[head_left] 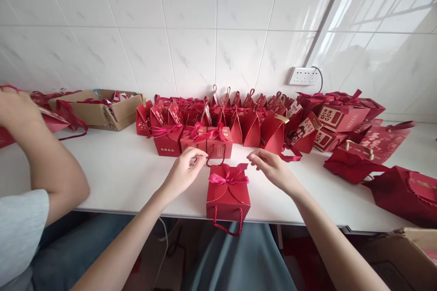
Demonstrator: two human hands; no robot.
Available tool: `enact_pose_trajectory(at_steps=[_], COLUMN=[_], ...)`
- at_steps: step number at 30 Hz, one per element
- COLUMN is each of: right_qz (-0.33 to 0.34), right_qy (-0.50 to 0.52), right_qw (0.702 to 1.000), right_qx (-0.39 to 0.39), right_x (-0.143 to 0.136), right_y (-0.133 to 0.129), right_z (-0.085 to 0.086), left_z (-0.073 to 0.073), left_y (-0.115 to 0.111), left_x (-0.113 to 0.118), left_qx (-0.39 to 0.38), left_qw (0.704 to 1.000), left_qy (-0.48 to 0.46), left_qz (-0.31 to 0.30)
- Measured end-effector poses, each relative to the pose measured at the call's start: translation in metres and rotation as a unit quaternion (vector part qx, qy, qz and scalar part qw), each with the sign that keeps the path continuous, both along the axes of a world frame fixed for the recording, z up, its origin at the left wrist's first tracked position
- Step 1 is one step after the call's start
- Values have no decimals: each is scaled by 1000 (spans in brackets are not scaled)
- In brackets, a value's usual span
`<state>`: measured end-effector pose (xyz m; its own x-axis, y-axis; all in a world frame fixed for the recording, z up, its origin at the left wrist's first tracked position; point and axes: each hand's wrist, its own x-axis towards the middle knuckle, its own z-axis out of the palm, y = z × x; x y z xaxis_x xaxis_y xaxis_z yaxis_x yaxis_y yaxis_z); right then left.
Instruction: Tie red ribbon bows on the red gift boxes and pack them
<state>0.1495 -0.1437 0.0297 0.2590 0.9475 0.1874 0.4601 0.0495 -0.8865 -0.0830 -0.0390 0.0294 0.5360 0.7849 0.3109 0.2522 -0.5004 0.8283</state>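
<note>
A red gift box [228, 202] with a pink-red ribbon bow [228, 175] on top stands at the table's front edge. Its front rope handle [228, 226] hangs down over the edge, while another cord loop rises behind the bow. My left hand [187, 167] hovers left of the bow, fingers loosely bent and apart, near the rear cord. On the other side is my right hand [270, 167], its fingers also loosely curled, close to the ribbon's right tip. I see nothing held in either hand.
Several finished red boxes [167, 142] stand behind, with more packed along the wall. Stacked boxes [341, 118] and red bags [406, 191] lie right. At left are an open cardboard box [92, 111] and another person's arm [51, 159]. A second carton [406, 254] sits lower right.
</note>
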Motion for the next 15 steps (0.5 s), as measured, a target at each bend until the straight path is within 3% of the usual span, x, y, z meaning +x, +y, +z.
enact_pose_trajectory(at_steps=[4, 9, 15], right_qz=[110, 108, 144], right_qy=[-100, -211, -242], right_qw=[989, 970, 958], right_qx=[30, 45, 62], right_x=[-17, -26, -28], right_y=[-34, -38, -35], right_z=[17, 22, 25], left_z=[20, 25, 23], left_y=[-27, -30, -28], left_x=[-6, -1, -3], left_qx=[63, 84, 69], left_qw=[990, 978, 975], left_qy=[86, 139, 159], left_qz=[-95, -128, -137])
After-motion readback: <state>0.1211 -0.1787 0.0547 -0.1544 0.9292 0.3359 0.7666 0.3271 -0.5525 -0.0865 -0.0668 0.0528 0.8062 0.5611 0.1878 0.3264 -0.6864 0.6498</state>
